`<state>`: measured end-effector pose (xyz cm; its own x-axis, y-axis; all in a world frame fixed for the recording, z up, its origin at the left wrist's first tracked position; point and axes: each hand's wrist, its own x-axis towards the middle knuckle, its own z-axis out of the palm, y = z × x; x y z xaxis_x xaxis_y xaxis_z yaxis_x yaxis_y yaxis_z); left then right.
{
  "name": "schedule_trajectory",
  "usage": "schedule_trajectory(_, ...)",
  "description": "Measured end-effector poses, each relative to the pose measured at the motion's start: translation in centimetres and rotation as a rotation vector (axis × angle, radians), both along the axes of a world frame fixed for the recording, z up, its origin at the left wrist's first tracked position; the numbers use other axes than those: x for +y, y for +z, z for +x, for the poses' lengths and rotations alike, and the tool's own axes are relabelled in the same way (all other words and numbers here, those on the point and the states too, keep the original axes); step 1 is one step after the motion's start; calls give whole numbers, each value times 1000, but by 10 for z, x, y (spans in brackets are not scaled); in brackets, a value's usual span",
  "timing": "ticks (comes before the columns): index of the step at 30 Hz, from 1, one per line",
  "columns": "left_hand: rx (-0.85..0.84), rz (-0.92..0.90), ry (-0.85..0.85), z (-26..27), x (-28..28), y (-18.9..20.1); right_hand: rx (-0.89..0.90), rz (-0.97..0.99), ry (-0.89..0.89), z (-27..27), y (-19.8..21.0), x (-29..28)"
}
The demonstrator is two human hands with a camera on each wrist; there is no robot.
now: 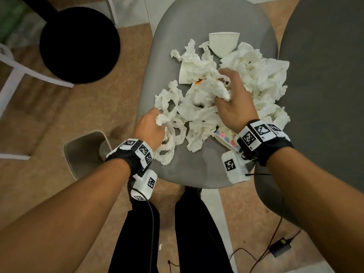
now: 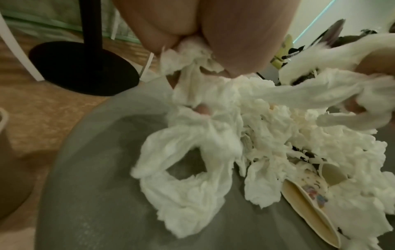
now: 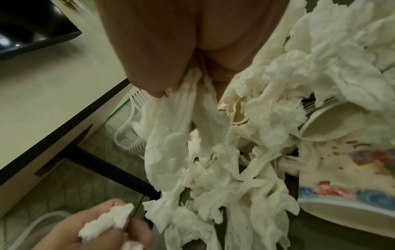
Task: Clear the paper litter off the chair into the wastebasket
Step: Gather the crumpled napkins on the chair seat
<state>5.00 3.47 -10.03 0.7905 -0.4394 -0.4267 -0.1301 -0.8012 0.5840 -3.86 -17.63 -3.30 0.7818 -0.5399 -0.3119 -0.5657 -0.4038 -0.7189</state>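
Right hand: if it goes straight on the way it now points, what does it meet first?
Probably the flattened white paper cup at the grey chair seat's far end, past the crumpled white tissues the right hand grips; depth unclear.

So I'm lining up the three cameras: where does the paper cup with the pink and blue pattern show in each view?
Head: the patterned cup lies at the near edge of the pile, just left of the right wrist.
Left wrist: lower right, flattened, under the tissues.
Right wrist: right side, on its side.
Shared landmark: the grey chair seat.
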Motion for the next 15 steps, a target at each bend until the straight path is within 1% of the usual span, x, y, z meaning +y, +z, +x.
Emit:
schedule_trajectory(3,-4,-95,117,-7,-5,10,-21,-50,45,-1,3,4)
schedule_trajectory(5,-6,-144,104,-13,-7,13,8,-27,48,-2,8,8)
schedule_trajectory(7,-13,-126,41,-16,-7,14,19,5,50,-2,12,10)
schedule_trajectory(9,-27,-139,51,-19,-8,15,21,34,31,-3,15,9)
schedule_trajectory(10,-24,-154,91,-20,-9,17,18,32,13,-3,14,7)
schedule_trajectory(13,26,-168,225,-20,-12,17,11,-60,0,-2,7,3)
schedule_trajectory(15,172,-312,341,-20,-12,21,24,-41,-12,-1,2,0)
